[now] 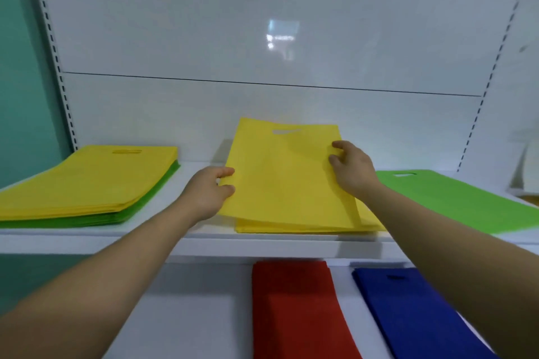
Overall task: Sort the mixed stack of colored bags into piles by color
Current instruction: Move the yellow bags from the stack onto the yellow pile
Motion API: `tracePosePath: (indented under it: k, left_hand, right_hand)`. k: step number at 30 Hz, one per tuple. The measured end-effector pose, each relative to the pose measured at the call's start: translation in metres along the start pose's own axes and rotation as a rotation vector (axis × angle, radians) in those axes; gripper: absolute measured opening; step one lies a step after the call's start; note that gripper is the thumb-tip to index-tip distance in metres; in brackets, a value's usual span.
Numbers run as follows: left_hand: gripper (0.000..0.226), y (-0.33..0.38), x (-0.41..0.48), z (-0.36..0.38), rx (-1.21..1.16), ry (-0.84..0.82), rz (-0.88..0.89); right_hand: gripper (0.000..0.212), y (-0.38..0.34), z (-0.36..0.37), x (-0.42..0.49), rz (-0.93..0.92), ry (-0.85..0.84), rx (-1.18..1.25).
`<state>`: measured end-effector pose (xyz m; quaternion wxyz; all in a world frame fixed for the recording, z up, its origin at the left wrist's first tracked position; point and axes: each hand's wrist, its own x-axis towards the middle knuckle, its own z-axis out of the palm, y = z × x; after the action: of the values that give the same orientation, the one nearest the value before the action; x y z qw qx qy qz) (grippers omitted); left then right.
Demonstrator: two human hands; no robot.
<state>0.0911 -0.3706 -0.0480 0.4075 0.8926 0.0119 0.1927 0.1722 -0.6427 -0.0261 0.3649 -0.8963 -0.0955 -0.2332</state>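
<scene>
on the lower shelf, nearest the camera, a red pile of bags lies beside a blue pile, the two close but apart. both bare forearms reach over them toward the upper shelf.

at the middle of that shelf a single yellow bag is held between the hands. the left hand pinches its left edge, thumb on top and fingers curled beneath. the right hand grips the right edge with bent fingers pressing on the top face; whether its thumb is under the bag cannot be told. the bag is tilted, its far end with the handle slot raised and its near edge low over a yellow pile lying flat just below it.

to the left, well apart, sits the mixed stack, yellow bags on top and green ones showing beneath. to the right a green pile lies flat, its near corner just beside the yellow pile.

behind everything stands a glossy white back panel between slotted uprights, with a teal wall at far left.
</scene>
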Motion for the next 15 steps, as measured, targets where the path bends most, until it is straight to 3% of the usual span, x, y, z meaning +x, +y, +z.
tracePosePath:
  k: [7,13,15]
  left_hand:
    - [0.048,0.004,-0.009,0.048,0.242,-0.068,-0.059]
    - [0.097,0.019,-0.025,0.05,0.421,-0.297,-0.072]
    - [0.09,0.022,-0.03,0.05,0.467,-0.353,-0.031]
  right_hand:
    - [0.041,0.066,0.007,0.016,0.024,-0.161,-0.149]
    - [0.051,0.085,0.017,0.025,0.087,-0.345,-0.267]
    - [0.056,0.087,0.017,0.026,0.111,-0.379,-0.299]
